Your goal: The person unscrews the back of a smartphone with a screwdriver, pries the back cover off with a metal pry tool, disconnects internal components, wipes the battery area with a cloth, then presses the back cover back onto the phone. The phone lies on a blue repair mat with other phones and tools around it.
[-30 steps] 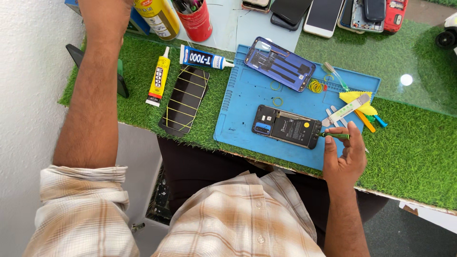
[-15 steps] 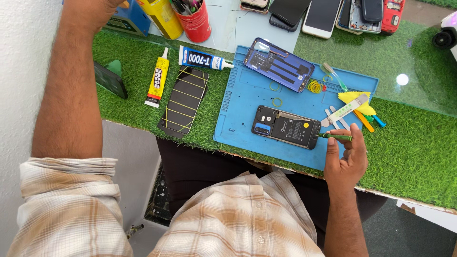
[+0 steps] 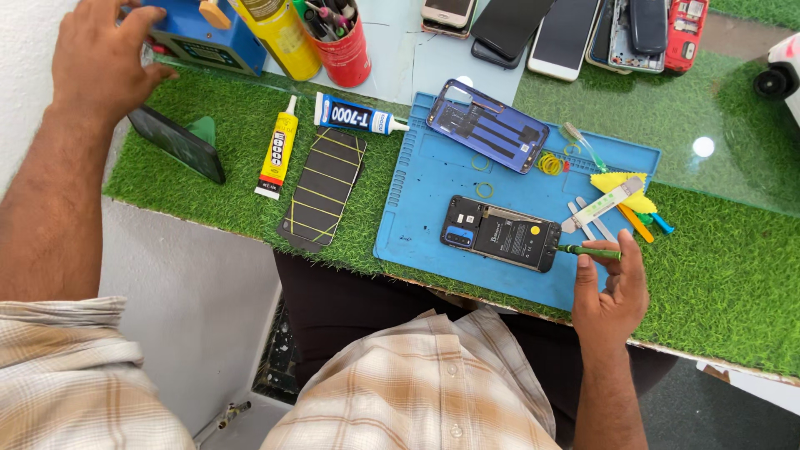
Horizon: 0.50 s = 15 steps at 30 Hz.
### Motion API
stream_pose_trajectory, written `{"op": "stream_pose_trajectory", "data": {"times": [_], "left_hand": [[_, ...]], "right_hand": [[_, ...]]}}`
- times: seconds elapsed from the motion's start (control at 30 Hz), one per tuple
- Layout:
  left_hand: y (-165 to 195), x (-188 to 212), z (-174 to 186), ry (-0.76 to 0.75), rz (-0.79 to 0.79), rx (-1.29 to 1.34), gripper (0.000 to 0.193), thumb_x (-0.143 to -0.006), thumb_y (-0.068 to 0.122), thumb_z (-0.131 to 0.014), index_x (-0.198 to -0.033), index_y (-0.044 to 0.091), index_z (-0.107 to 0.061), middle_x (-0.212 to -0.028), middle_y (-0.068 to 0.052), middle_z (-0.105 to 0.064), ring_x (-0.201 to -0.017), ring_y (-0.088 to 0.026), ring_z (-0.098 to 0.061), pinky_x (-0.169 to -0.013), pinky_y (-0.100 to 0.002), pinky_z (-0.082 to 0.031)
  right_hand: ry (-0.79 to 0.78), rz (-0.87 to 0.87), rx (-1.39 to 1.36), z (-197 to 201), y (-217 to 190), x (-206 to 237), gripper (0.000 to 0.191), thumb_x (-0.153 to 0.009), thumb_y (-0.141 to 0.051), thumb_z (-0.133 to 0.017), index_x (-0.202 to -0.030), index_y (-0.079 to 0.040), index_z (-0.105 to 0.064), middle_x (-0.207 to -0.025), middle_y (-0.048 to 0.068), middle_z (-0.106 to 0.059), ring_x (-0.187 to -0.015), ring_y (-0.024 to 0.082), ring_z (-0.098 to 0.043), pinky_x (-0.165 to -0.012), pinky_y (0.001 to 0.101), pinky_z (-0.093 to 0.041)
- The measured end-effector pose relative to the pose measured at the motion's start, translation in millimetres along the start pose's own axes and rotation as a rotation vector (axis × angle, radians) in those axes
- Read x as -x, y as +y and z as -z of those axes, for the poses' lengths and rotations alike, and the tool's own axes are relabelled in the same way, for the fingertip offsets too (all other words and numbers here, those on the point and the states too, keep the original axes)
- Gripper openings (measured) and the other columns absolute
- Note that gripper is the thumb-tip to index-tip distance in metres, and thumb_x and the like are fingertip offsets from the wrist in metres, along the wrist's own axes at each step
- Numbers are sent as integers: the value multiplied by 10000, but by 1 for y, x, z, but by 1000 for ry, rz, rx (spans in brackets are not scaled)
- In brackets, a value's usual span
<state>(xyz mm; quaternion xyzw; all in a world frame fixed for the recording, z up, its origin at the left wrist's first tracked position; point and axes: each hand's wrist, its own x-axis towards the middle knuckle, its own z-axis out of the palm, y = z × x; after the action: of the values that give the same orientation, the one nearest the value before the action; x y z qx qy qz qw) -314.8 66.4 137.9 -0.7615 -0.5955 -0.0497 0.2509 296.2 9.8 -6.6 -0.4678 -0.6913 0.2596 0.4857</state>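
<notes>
I see the opened phone (image 3: 500,234) lying on the work mat (image 3: 425,200), the back cover (image 3: 487,126) at its 12 o'clock. At its 3 o'clock my right hand (image 3: 611,292) holds a screwdriver (image 3: 588,250). At 9 o'clock lies a banded screen (image 3: 323,188); my left hand (image 3: 98,58) is near 10.

A green-handled screwdriver (image 3: 590,250) is held in the right hand (image 3: 612,292), its tip set at the right end of an opened phone (image 3: 500,233) that lies on a blue mat (image 3: 433,179). The left hand (image 3: 98,54) is stretched out, fingers spread, to a blue box (image 3: 200,42) at the far left of the grass-covered worktop (image 3: 725,275). Two glue tubes (image 3: 277,146) and a taped black panel (image 3: 323,187) are seen between the hands.
</notes>
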Motion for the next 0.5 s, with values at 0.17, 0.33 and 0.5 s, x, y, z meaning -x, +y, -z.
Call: {"op": "stream_pose_trajectory", "data": {"times": [0.17,0.33,0.5], "left_hand": [[0,-2,-9,4,-52,-202,609,-781,223,-887,-1309,95,-610,-1287,-13,-567,-1152,-208,-589,-900,-345,-496],[1,-8,-7,14,-101,-247,475,-855,188,-810,-1280,78,-629,-1189,-7,-582,-1010,-187,-576,-860,-335,-497],[-1,-10,-4,18,-137,-262,352,-907,80,-694,-1255,81,-642,-1128,-14,-579,-950,-183,-567,-814,-317,-507]], "right_hand": [[13,-9,-11,-2,-2,2,596,-1089,73,-641,-1617,-30,-384,-1228,180,-646,-1126,228,-679,-973,346,-579],[6,-8,3,-1,-2,3,599,-1088,73,-644,-1614,-33,-376,-1223,180,-651,-1127,228,-681,-978,347,-578],[-2,12,4,-2,-3,-1,590,-1080,82,-651,-1601,-26,-397,-1219,181,-645,-1131,239,-684,-1004,363,-580]]}}
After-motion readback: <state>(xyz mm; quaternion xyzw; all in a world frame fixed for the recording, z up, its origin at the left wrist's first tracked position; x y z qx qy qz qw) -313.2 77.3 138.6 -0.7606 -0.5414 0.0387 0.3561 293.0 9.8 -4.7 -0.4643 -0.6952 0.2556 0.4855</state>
